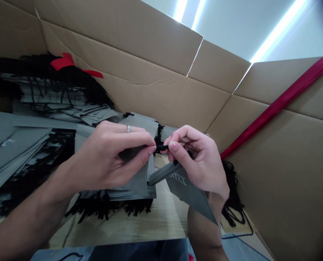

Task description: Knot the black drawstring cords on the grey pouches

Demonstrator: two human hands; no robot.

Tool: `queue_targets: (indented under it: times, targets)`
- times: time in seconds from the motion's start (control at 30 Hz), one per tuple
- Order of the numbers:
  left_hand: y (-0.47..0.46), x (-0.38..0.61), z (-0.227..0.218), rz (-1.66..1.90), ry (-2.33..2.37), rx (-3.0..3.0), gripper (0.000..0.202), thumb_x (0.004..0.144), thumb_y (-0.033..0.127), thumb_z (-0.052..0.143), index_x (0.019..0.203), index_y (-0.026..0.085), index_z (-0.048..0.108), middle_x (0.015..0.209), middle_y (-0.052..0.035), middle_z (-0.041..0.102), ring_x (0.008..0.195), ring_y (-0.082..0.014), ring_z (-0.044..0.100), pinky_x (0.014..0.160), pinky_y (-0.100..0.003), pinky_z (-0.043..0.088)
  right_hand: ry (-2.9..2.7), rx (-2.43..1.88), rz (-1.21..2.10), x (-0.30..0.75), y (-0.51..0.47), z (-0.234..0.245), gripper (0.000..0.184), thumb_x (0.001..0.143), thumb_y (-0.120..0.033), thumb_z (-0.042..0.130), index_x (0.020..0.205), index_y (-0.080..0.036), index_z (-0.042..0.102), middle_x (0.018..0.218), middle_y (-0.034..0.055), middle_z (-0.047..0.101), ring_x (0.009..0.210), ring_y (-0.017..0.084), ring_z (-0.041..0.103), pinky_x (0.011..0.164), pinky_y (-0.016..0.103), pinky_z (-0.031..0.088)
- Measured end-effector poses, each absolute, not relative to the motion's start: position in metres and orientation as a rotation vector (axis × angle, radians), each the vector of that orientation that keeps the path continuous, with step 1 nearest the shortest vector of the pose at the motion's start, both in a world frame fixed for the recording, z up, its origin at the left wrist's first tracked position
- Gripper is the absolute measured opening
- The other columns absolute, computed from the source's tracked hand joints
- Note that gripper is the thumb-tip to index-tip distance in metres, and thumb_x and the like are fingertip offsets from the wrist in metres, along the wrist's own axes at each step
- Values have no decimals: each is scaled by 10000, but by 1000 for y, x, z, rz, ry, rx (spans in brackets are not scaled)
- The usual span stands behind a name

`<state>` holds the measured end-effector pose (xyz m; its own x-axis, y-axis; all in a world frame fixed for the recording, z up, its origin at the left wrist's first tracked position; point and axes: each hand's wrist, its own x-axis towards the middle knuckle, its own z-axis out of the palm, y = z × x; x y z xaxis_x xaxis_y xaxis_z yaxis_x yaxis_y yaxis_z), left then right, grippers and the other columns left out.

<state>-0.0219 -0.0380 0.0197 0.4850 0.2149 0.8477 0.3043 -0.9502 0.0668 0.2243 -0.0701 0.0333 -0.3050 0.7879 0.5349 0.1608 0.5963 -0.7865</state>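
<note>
The left hand (103, 156) and the right hand (198, 161) are pinching toward each other, a grey printed piece (188, 192) hanging below the right one. Between them they are gripping a black cord (162, 148); steady, light tension is probably serving this step best.

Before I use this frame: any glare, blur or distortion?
Head view: white streaks glare above the creased brown cardboard wall; top-right corner darkens; bare left forearm looks stretched, likely wide-angle; fingers fairly sharp; thin black cord between them shows little texture.
</note>
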Motion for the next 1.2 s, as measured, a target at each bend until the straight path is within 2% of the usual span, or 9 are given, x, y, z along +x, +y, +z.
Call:
queue_targets:
  times: [0.13,0.27,0.37,0.47,0.57,0.73,0.93,1.07,1.2]
  targets:
    - [-39,-22,21,-1480,-470,-2631,116,1072,132,683,1033,239,707,818,42,758,632,-96,625,612,-254,452,-1789,-797,775,223,-70,34,297,1065,-437,868,997,-192,716,895,26,791,733,121,715,681,234,596]
    - [-39,-23,21,-1498,-474,-2612,113,1071,139,687,1065,248,713,819,42,758,637,-102,632,615,-252,459,-1779,-758,810,226,-68,32,248,1085,-403,850,1023,-200,722,926,22,791,754,116,727,713,231,610]
    - [-39,-24,22,-1523,-489,-2572,117,1073,141,685,1045,250,715,736,60,685,587,-98,576,598,-253,435,-1801,-697,840,232,-67,32,204,1088,-371,849,1197,-224,759,985,23,814,800,128,758,716,230,627]
    - [-40,-25,23,-1531,-507,-2551,114,1075,146,678,1033,246,715,709,69,658,549,-89,518,583,-253,412,-1822,-707,804,236,-68,31,325,1050,-370,893,1331,-263,769,1075,42,847,893,165,800,725,248,660]
    - [-39,-24,22,-1538,-488,-2565,108,1069,139,681,1067,240,720,755,65,698,561,-79,527,576,-246,401,-1823,-745,728,233,-68,31,329,1003,-383,944,1287,-278,816,1080,38,854,931,178,813,751,255,673]
    - [-40,-21,22,-1530,-499,-2610,94,1077,141,677,1047,223,711,705,72,628,583,-81,548,594,-236,413,-1772,-753,668,222,-69,30,246,915,-341,1022,1088,-262,865,915,-10,822,769,130,754,666,217,619]
    - [-38,-19,21,-1442,-566,-2637,89,1113,200,658,1099,232,741,712,67,643,577,-104,550,577,-275,379,-1709,-804,574,218,-68,26,173,950,-341,987,950,-240,847,790,-22,771,648,118,678,593,231,555]
    - [-36,-18,19,-1315,-606,-2679,174,1119,189,601,985,217,708,656,57,536,554,-127,475,544,-313,329,-1677,-832,478,214,-65,25,189,964,-373,973,910,-240,849,826,-10,802,672,128,681,620,249,564]
    - [-37,-17,22,-1350,-542,-2745,213,1111,154,577,922,217,654,660,54,478,565,-130,418,554,-321,327,-1664,-812,477,214,-64,26,227,942,-395,992,876,-240,840,846,-4,818,702,142,698,632,260,575]
